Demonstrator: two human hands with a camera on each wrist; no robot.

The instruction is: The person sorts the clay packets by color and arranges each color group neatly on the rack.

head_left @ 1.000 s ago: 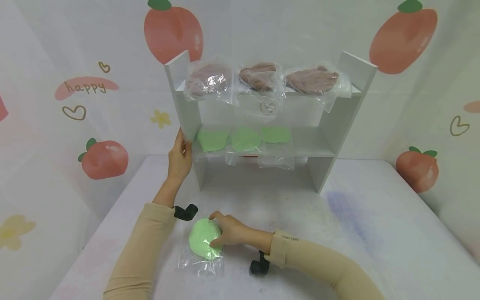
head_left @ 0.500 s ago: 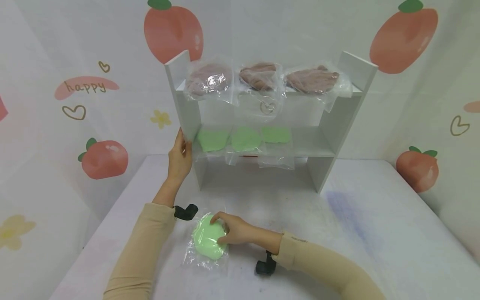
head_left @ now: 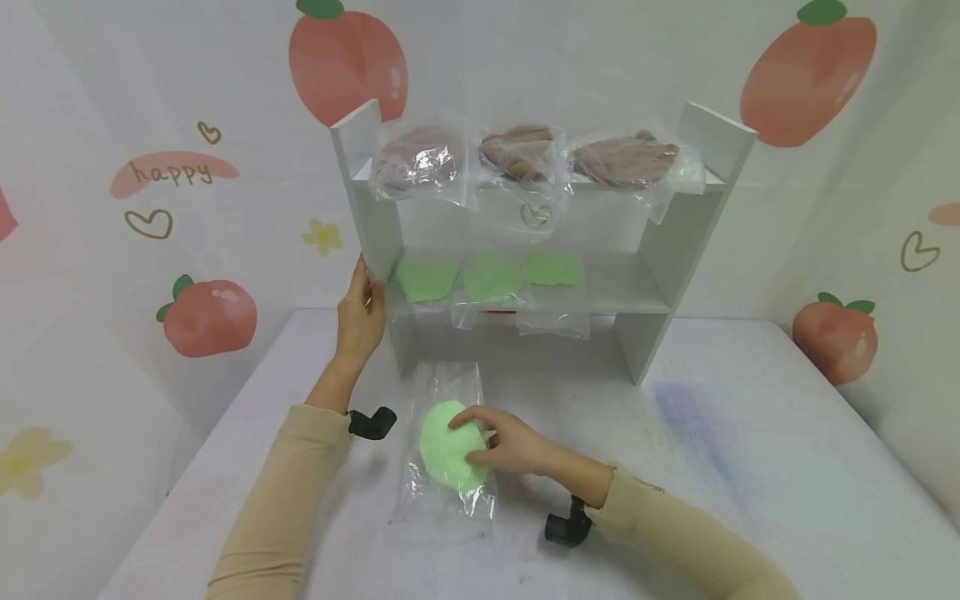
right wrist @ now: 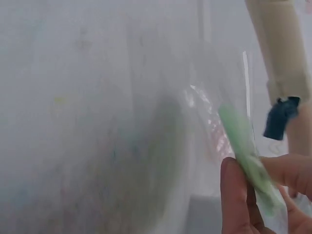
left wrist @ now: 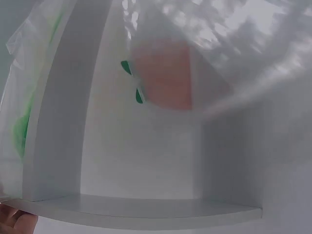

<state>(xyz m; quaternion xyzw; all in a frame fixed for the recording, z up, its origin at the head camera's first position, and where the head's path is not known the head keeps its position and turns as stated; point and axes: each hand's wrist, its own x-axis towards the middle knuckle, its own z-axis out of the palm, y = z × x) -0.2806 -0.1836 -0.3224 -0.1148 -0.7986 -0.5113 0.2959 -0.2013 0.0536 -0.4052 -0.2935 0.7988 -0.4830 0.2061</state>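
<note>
My right hand (head_left: 513, 442) pinches a round, flat green piece in a clear plastic bag (head_left: 448, 446) between thumb and fingers, low in the middle of the head view. In the right wrist view this green piece (right wrist: 239, 141) appears edge-on and tilted, held off the tabletop. My left hand (head_left: 360, 321) grips the front edge of the left side panel (head_left: 375, 225) of a white shelf rack (head_left: 626, 287). Only some of its fingers (left wrist: 22, 222) show in the left wrist view, at the bottom left corner.
Several bagged brown, meat-like pieces line the top board, including a right-hand bag (head_left: 626, 160). On the middle board lie bagged green pieces (head_left: 491, 277), their bags overhanging the front edge. Beneath is the white tabletop (head_left: 750, 467); a fruit-print backdrop (head_left: 247, 75) stands behind.
My right hand has carried the bagged green piece rightward and up toward the rack, and the bag has come off the tabletop. My left hand has stayed on the side panel.
</note>
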